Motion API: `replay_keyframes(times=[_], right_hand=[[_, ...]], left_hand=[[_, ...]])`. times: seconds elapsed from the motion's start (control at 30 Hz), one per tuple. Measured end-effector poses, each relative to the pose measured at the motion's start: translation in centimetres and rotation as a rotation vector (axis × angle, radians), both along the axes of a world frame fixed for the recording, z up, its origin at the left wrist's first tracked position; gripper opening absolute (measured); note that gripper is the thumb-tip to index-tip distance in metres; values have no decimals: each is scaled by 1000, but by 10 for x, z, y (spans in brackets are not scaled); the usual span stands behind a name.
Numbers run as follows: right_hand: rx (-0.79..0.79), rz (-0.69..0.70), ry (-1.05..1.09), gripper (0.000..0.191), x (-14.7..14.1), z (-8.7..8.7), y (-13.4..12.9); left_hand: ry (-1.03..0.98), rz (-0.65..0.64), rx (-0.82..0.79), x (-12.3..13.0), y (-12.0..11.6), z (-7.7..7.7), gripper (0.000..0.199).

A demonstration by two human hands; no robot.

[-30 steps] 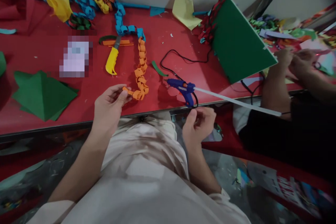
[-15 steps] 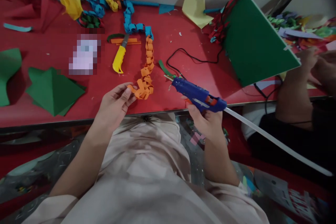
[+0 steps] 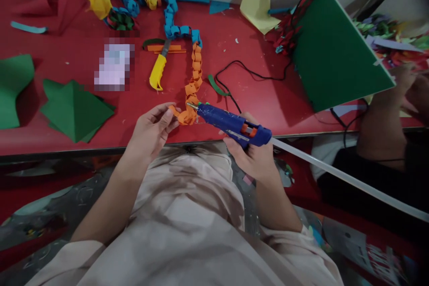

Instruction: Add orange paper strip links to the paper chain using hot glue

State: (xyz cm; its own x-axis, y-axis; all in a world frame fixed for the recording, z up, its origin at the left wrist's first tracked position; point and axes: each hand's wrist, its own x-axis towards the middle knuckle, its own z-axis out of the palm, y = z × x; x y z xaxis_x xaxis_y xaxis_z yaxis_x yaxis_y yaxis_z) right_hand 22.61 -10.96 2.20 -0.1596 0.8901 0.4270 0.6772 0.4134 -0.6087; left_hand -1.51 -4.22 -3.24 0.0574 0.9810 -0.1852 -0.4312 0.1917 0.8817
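Observation:
My left hand [image 3: 154,129] pinches the loose end of an orange paper chain [image 3: 197,65] near the table's front edge. The chain runs up the table and joins blue paper links [image 3: 181,31]. In my right hand [image 3: 256,154] is a blue glue gun [image 3: 228,123], its metal tip over the lower orange links, beside my left fingertips. A long white glue stick [image 3: 311,161] sticks out of its back end. Whether the tip touches the paper I cannot tell.
A yellow-handled cutter [image 3: 157,73] lies by orange strips. Green paper [image 3: 75,111] is at left, a black cord [image 3: 251,73] behind the gun. A green board [image 3: 338,53] leans at right, near another person's arm [image 3: 382,116].
My right hand has brought the glue gun left, so its tip is now over the orange links. My left hand keeps its hold on the chain's end. The whole view has shifted slightly.

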Motion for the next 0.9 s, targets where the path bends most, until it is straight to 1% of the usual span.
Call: replay_keyframes(times=[0.17,0.37,0.63,0.9], right_hand=[[11,-12,-41,26,0,-1,1],[18,3,-34,26,0,-4,1],[23,-50,-49,26,-2,-6,1],[69,-42,-41,27,-4,-9,2]], left_hand=[[-13,-5,-9,0,0,0,37],[-34,7,-52,2,-2,6,41],[-10,-1,-26,3,-3,5,40],[-30,19,-31,6,-5,9,40]])
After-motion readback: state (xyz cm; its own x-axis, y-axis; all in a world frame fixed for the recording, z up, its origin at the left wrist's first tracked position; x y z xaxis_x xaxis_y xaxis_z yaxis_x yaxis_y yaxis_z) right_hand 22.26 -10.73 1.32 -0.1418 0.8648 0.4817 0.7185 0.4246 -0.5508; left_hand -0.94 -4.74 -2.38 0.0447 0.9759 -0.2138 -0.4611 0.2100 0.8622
